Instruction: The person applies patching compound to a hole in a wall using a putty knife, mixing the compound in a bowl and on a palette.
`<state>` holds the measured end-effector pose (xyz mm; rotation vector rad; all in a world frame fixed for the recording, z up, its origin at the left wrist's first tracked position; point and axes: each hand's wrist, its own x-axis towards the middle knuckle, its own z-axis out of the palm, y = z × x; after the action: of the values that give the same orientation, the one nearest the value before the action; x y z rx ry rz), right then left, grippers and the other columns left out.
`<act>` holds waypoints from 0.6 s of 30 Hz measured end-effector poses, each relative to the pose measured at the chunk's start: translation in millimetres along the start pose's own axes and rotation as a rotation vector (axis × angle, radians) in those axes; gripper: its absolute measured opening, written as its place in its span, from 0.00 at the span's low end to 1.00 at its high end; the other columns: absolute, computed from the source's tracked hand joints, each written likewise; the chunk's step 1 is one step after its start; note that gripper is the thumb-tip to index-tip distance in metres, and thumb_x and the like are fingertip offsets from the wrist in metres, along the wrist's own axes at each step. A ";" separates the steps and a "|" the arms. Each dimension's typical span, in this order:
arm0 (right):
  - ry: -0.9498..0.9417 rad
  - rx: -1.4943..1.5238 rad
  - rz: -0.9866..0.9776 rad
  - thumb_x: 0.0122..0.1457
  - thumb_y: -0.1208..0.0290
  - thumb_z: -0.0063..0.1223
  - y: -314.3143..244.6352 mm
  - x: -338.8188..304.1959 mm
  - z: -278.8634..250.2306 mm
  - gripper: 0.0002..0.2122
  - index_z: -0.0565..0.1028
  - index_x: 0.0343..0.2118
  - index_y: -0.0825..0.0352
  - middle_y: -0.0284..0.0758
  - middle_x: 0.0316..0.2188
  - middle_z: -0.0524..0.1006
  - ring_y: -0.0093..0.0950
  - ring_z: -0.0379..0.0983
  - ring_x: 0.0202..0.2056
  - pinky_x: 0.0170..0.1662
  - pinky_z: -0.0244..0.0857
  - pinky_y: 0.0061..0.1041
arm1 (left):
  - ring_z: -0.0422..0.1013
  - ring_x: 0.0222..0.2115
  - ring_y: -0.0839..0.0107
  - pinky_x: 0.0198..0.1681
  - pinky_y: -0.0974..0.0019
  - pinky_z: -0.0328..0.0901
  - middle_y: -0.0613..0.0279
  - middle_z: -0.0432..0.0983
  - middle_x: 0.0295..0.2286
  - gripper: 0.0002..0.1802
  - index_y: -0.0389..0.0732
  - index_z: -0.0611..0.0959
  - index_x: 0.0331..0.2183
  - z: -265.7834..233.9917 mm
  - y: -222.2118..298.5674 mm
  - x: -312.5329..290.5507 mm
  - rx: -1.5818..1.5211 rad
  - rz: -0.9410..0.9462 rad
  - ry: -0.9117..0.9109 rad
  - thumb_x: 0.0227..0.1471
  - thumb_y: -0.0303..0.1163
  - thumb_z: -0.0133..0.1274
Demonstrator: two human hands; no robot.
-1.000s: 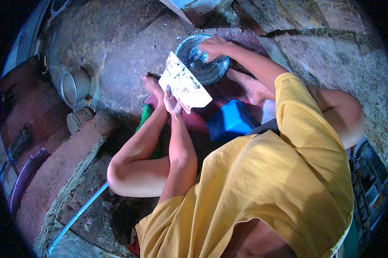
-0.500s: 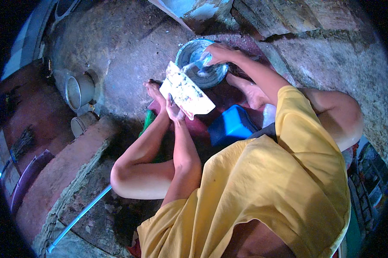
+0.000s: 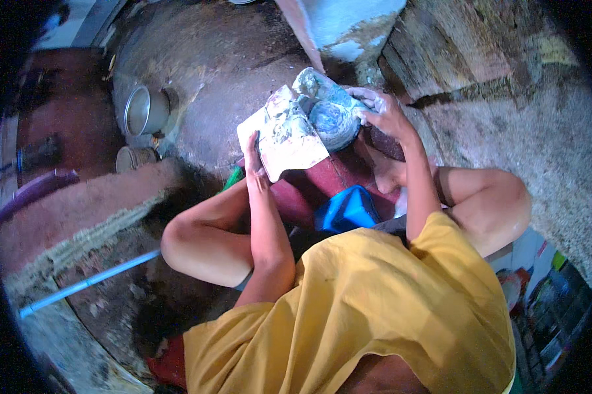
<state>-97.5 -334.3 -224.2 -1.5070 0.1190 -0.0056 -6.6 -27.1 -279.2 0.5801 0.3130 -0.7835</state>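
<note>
- Concrete, rough and wet-looking, makes up the floor (image 3: 204, 59) where the person squats in a yellow shirt (image 3: 388, 308); the washing looks to me mid-way, nothing yet set aside as finished.
- Flat white rectangular board (image 3: 284, 134), smeared with grey-blue suds, is tilted up before the knees; the left hand (image 3: 253, 157) grips its lower edge, fingers curled closed round it.
- Round metal bowl (image 3: 332, 111), tipped on its side against the board's far edge, is covered in lather; the right hand (image 3: 381, 111) presses on its rim, fingers spread and partly bent, soapy.
- Blue plastic container (image 3: 348, 209) sits just below the board, between the legs.
- Steel pot (image 3: 145, 110) and a smaller round tin (image 3: 133, 157) stand well apart on the left, seemingly still waiting.
- Rinsing, I judge, remains for both board and bowl.
</note>
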 end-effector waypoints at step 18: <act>0.187 -0.666 -0.629 0.43 0.79 0.48 -89.1 -80.8 41.0 0.15 0.74 0.37 0.67 0.43 0.38 0.72 0.41 0.69 0.40 0.44 0.62 0.33 | 0.73 0.32 0.59 0.37 0.58 0.70 0.47 0.73 0.34 0.18 0.29 0.68 0.41 96.7 14.5 -45.8 -0.082 0.196 -0.067 0.49 0.31 0.46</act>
<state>-168.2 -293.1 -127.0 -2.1517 -0.2320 -0.6682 -21.6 -50.3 -174.8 0.4977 0.2218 -0.5973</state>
